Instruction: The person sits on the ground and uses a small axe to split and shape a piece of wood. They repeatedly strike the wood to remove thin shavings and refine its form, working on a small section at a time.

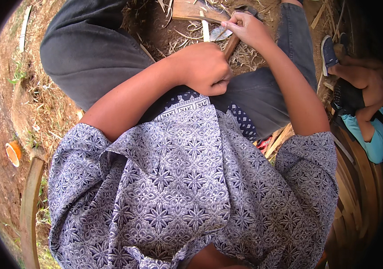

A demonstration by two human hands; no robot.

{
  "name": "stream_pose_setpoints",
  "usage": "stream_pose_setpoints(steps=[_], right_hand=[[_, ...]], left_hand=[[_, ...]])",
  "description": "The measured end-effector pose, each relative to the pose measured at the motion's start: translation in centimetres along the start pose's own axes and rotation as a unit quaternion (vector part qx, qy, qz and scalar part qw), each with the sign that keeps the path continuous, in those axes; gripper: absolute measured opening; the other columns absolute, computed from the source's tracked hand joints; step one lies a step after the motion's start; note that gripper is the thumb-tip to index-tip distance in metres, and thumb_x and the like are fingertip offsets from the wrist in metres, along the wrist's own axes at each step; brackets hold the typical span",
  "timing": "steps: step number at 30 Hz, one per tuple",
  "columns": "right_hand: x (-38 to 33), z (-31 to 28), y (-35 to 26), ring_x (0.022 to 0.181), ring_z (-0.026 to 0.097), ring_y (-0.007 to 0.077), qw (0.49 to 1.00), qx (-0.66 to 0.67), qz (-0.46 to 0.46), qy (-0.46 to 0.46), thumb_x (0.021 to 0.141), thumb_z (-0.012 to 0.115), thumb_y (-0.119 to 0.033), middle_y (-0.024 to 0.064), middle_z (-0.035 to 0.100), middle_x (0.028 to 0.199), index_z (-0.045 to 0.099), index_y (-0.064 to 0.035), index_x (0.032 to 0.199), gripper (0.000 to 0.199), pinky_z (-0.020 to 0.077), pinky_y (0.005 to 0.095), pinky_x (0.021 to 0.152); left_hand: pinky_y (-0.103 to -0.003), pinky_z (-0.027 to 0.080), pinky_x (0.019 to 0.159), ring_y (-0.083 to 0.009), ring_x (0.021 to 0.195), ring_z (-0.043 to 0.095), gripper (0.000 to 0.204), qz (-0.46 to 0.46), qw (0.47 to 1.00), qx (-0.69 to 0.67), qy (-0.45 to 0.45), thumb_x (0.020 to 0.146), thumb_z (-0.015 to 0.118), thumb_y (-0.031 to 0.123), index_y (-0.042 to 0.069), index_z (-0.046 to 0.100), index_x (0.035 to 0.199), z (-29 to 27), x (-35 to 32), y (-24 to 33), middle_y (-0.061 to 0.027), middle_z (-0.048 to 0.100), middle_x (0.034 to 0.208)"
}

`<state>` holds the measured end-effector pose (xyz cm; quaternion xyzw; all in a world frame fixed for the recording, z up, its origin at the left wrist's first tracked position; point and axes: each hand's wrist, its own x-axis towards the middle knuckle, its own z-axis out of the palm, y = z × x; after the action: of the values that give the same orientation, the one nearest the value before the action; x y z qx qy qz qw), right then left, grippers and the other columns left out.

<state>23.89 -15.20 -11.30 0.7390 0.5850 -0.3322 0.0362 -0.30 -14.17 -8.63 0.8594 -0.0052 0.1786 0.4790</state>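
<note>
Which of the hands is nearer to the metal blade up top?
Right. The right hand sits beside the blade, about touching it. The left hand grips the wooden handle lower down, farther off.

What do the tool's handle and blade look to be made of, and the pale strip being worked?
The handle, gripped in the left hand, looks like smooth reddish-brown wood. The blade looks like dull grey metal with a worn sheen. The pale strip near the right hand looks like split bamboo or raw wood, matte and fibrous, though the picture leaves that open.
</note>
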Motion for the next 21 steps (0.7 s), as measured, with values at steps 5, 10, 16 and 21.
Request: stream_pose_setpoints(steps=[5, 10, 16, 21], right_hand=[[1.3, 1.4, -1.4, 0.08, 0.068, 0.0248, 0.999, -0.026, 0.037, 0.028, 0.089, 0.072, -0.059, 0.0102, 0.07, 0.082, 0.073, -0.0125, 0.096, 0.047, 0.0527, 0.0403, 0.075], [3.1, 2.5, 0.5, 0.087, 0.072, 0.0249, 0.997, -0.029, 0.051, 0.045, 0.087, 0.07, -0.066, 0.007, 0.074, 0.088, 0.074, -0.0169, 0.103, 0.052, 0.0534, 0.0418, 0.079], [1.3, 1.1, 0.3, 0.066, 0.064, 0.0114, 0.999, 0.04, 0.006, 0.013, 0.087, 0.075, -0.059, 0.0008, 0.068, 0.073, 0.074, -0.01, 0.092, 0.05, 0.0497, 0.0307, 0.063], [-1.6, -0.9, -0.6, 0.067, 0.063, 0.0139, 0.999, 0.028, -0.038, -0.007, 0.091, 0.073, -0.055, 0.0022, 0.067, 0.073, 0.072, -0.009, 0.09, 0.046, 0.0492, 0.033, 0.064]], left_hand=[[-0.046, 0.05, 0.065, -0.0345, 0.062, 0.063, 0.015, -0.012, 1.0, -0.009, -0.008, 0.073, 0.066, 0.018, 0.007, 0.066, 0.062, -0.1, 0.1, 0.0, -0.0111, 0.063, 0.062], [-0.045, 0.049, 0.065, -0.0355, 0.059, 0.059, 0.024, 0.047, 0.998, -0.013, 0.05, 0.078, 0.069, 0.023, 0.006, 0.064, 0.062, 0.2, 0.2, -0.3, -0.0104, 0.06, 0.061], [-0.046, 0.043, 0.056, -0.0359, 0.058, 0.057, 0.035, 0.001, 0.998, -0.062, 0.023, 0.083, 0.068, 0.03, 0.006, 0.055, 0.06, -1.1, 0.0, 0.7, -0.0114, 0.054, 0.059], [-0.046, 0.04, 0.053, -0.0355, 0.057, 0.057, 0.037, -0.007, 0.998, -0.067, 0.019, 0.082, 0.067, 0.03, 0.007, 0.052, 0.058, -1.0, 0.0, 0.5, -0.0112, 0.052, 0.058]])
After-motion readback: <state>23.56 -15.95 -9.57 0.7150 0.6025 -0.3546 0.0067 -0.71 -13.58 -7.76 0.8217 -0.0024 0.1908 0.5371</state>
